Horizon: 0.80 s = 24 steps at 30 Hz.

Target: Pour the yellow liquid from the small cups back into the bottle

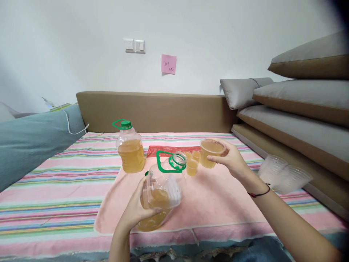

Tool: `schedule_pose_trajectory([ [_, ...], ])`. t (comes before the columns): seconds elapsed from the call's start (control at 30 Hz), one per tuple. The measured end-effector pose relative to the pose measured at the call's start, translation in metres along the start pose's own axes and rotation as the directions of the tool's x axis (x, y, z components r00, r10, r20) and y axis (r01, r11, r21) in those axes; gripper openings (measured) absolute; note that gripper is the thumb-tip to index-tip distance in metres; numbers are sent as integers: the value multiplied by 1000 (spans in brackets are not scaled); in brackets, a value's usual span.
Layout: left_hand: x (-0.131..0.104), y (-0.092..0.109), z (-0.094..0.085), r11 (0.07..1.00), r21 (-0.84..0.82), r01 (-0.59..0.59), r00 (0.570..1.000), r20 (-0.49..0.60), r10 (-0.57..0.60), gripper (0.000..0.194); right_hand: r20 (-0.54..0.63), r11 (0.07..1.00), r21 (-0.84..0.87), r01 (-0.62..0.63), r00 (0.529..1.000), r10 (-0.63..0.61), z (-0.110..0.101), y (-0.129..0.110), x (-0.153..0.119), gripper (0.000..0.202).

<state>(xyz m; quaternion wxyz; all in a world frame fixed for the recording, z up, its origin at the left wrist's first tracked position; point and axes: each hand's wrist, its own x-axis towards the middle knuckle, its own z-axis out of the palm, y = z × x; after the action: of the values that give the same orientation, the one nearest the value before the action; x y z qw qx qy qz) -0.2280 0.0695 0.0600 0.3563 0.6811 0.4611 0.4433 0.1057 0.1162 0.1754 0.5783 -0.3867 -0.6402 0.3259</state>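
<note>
My left hand is wrapped round the lower body of a clear plastic jug, which tilts to the right. Amber liquid lies in the jug's lower part, and its uncapped mouth with a green ring handle points toward the small cups. My right hand grips a clear plastic tub by its right side; it holds similar amber liquid. Between jug and tub, several small clear cups with amber liquid stand together on the pink cloth. A green cap shows partly behind the jug.
Another jug, capped in green and partly filled, stands at the back left. A red plastic sheet lies behind the cups on the pink cloth. Stacked clear tubs lie at the right beside piled cushions.
</note>
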Motion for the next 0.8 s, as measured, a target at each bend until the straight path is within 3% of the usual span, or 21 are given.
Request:
schedule_pose_trajectory([
  [0.33, 6, 16, 6, 1000, 2, 8, 1000, 18, -8, 97, 153, 1000, 5, -16, 988, 15, 11, -27, -3, 60],
  [0.8, 8, 17, 8, 1000, 1, -5, 1000, 20, 5, 96, 219, 999, -35, 3, 976, 5, 12, -30, -2, 62],
])
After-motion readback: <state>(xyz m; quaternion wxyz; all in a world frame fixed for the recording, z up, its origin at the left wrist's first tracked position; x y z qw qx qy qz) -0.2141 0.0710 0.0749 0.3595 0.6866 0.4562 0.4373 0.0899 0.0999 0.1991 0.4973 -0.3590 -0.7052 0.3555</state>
